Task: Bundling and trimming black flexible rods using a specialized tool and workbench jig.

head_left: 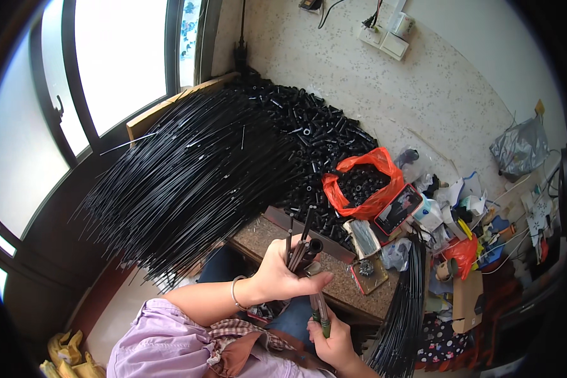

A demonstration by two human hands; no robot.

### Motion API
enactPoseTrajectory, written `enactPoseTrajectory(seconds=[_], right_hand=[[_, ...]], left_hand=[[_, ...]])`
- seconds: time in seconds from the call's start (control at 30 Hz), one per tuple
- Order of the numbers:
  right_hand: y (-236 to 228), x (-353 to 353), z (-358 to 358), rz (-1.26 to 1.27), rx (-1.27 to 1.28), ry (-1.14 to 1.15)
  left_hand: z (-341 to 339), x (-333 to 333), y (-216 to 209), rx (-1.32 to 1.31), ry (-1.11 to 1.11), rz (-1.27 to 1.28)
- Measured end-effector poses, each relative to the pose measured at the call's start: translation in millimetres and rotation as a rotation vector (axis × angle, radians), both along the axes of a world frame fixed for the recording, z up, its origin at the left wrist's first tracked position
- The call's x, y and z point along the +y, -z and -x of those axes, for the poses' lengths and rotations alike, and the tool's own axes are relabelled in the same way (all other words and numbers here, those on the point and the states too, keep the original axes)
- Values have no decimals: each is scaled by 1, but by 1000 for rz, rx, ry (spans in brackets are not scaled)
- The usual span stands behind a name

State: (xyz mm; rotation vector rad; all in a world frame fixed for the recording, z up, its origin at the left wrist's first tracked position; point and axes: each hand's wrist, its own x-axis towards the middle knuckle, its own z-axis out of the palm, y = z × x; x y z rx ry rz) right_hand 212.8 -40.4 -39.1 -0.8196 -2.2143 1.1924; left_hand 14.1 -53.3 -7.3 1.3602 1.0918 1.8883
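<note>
My left hand (283,274) is closed around several thin dark rods (300,253) and a black tubular piece with a hollow end (314,246). Their tips stick up above its fingers. Just below, my right hand (335,341) grips a slim greyish piece with a green lower part (325,322); whether it joins the rods above is hidden. Both hands are over my lap, at the front edge of a speckled brown worktop (334,285). A great sheaf of long thin black rods (176,170) lies to the left, beside a heap of short black tubular parts (324,129).
A red plastic bag (392,196) of small black parts sits on the heap. Near it lie a phone with a lit screen (397,209) and a shallow yellowish box (370,277). Another black rod bundle (404,315) hangs at the right edge. Clutter and a cardboard box (467,302) stand beyond.
</note>
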Motion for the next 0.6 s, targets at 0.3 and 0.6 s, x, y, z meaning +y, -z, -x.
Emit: enactPoseTrajectory(seconds=[0.3, 0.6], right_hand=[[69, 92, -33, -413, -452, 354], [128, 107, -51, -543, -637, 472]], left_hand=[[8, 3, 22, 86, -105, 72], [44, -17, 30, -167, 251, 42]])
